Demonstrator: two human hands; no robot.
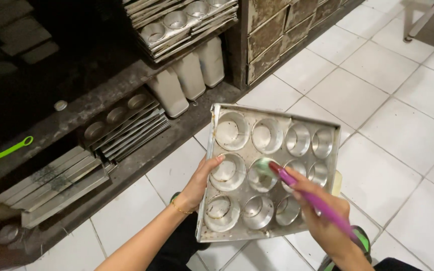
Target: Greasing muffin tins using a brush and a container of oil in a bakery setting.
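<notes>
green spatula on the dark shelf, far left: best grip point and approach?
Take the green spatula by its long thin handle, near the looped end at upper right, coming from above. It seems to lie flat on the dark shelf with that end pointing toward open shelf; the wider end runs off the left frame edge. A pinch across the narrow handle probably suits best.

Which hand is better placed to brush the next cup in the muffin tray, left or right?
Right, probably. The right hand holds the purple brush, its tip already in a middle cup of the muffin tray. The left hand grips the tray's left edge, steadying it.
</notes>
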